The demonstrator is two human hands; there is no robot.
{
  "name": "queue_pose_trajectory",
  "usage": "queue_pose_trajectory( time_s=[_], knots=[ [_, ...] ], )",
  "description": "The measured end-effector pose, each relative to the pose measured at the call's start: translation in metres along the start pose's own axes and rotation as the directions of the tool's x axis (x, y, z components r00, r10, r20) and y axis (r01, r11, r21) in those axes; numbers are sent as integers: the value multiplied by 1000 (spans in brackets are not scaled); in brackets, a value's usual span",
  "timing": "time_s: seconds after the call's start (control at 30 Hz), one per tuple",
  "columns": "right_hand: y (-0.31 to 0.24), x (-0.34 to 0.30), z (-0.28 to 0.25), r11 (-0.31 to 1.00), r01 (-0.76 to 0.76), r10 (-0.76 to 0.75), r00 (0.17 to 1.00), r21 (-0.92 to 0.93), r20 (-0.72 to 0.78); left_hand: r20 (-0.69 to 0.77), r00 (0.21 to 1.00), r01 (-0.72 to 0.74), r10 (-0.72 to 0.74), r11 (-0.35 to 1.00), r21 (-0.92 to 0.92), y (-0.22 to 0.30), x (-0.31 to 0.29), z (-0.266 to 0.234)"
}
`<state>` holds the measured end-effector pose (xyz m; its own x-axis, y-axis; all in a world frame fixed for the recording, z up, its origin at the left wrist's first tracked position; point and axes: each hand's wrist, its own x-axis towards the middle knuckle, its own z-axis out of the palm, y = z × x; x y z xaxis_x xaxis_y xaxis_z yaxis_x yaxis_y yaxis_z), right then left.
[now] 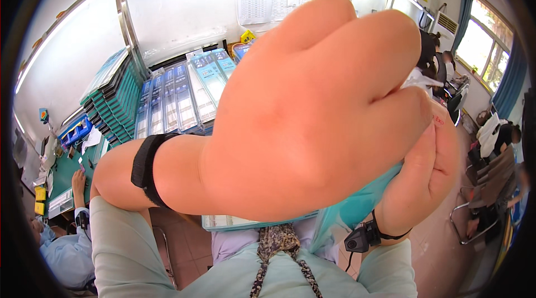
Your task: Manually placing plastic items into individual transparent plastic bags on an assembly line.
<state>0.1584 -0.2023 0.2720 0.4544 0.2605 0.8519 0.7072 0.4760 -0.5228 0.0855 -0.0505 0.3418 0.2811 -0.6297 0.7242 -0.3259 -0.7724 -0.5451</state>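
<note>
My left hand [312,114] is raised close in front of me, its back filling the middle of the head view. Its fingers are curled shut, and a crumpled bit of clear plastic sticks out beyond them. Just to the right and lower, the fingertips of my right hand [427,169] press together against the left ones. From between the hands hangs a see-through, teal-tinted plastic bag [357,200], partly covered by my left hand. Below my left wrist, a flat teal-edged pack [229,222] shows only its near edge. The exact pinch points are hidden.
Blue and clear flat packs [170,97] lie in rows on the bench ahead. Left of them rises a tall stack of teal-and-black trays [114,100]. A co-worker's hand [79,186] rests at a green bench [62,178] on the left. Chairs [491,178] and seated people are at right.
</note>
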Motion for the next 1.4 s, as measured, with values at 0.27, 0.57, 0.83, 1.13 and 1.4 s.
queue_pose_trajectory(
  time_s=[0.27, 0.57, 0.83, 1.13, 1.4],
  knots=[
    [-2, 0, 8, 965, -29, 29, 1000, -259, -1, -96, 995, 36, -19, 983, 182, -1, -8, -5],
    [11, 3, 4, 986, -119, 94, 976, -120, -197, -349, 759, 510, -549, 835, -205, 4, -25, -3],
    [19, -2, -11, 981, -139, 134, 990, 133, 44, 46, 647, 544, -761, 418, -728, 53, -56, 7],
    [39, -8, -12, 936, -144, 54, 961, 321, 272, 249, 691, 604, -679, 353, -714, 77, -61, 21],
    [36, -11, -3, 937, -109, 32, 973, 333, 229, 321, 618, 477, -718, 18, -879, 74, -62, 20]
  ],
)
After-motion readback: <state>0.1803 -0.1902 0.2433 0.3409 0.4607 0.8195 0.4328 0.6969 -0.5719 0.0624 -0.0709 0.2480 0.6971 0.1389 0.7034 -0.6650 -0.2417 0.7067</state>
